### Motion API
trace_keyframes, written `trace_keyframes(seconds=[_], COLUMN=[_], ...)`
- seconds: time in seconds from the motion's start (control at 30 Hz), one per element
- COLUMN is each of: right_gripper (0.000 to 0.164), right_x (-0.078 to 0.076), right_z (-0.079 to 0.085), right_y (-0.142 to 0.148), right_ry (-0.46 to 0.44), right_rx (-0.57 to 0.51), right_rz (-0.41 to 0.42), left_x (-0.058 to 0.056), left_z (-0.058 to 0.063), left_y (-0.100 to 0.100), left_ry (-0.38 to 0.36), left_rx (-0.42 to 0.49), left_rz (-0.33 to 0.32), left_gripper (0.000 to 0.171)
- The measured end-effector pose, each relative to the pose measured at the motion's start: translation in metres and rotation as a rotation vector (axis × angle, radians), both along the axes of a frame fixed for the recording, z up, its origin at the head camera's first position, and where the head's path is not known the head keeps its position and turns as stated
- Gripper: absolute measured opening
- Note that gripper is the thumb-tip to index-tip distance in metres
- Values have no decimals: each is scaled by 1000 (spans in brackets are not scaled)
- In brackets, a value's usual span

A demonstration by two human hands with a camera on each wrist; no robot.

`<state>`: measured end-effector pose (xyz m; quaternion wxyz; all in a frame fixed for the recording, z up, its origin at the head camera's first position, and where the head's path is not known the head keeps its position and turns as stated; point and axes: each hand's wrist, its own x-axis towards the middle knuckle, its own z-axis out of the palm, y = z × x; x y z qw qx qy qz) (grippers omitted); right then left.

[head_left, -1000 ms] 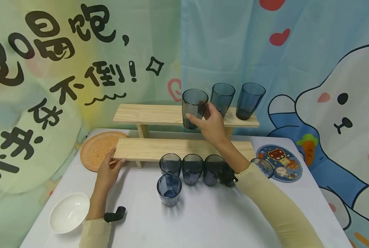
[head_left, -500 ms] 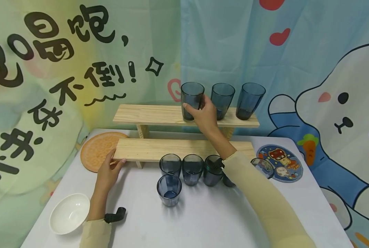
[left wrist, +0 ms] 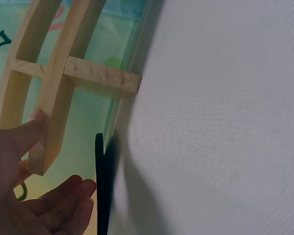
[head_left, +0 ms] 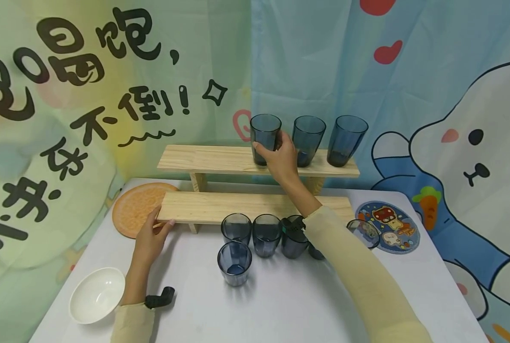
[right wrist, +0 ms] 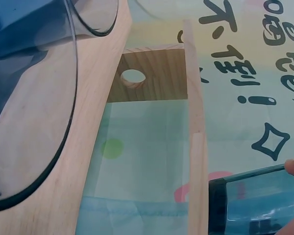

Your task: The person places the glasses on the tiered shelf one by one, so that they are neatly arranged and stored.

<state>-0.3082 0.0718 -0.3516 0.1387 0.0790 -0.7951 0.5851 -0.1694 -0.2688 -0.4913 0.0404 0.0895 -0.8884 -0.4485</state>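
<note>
My right hand (head_left: 282,159) grips a blue-tinted glass (head_left: 260,138) at the middle of the upper board (head_left: 216,159) of a two-tier wooden shelf. In the right wrist view, the base of this glass (right wrist: 264,203) meets the board. Two similar glasses, one near (head_left: 308,140) and one farther right (head_left: 347,140), stand beside it. My left hand (head_left: 149,238) pinches the left end of the lower board (head_left: 220,207). Seen from the left wrist, the thumb (left wrist: 27,134) lies against that board (left wrist: 54,117) while the other fingers spread below.
Several tinted glasses (head_left: 265,236) stand on the white table (head_left: 280,305) before the shelf, one glass (head_left: 234,264) nearer the front. My right sleeve partly hides others. An orange round mat (head_left: 137,209) and white bowl (head_left: 97,295) lie left; a blue patterned mat (head_left: 392,228) lies right.
My right hand has moved the glass slightly up and back, and its base now sits on the upper board in line with the other two. The left hand has stayed in place.
</note>
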Motion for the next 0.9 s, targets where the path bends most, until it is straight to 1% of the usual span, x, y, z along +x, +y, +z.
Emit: trace_keyframes(seconds=[0.27, 0.43, 0.73, 0.8, 0.9], right_gripper=[69, 74, 82, 88, 98], right_x=[-3, -3, 4, 8, 19], right_z=[-4, -6, 0, 2, 5], right_y=[-1, -1, 4, 7, 13], right_ry=[4, 4, -28, -51, -91], right_rx=[-22, -10, 130, 174, 238], right_rz=[-7, -10, 32, 31, 36], left_x=[1, 1, 2, 1, 2], left_z=[1, 0, 2, 1, 1], left_y=[0, -1, -1, -1, 0], left_ry=[-7, -6, -15, -11, -5], left_rx=[17, 12, 10, 11, 14], left_rz=[-3, -4, -12, -12, -11], left_gripper=[74, 75, 75, 75, 75])
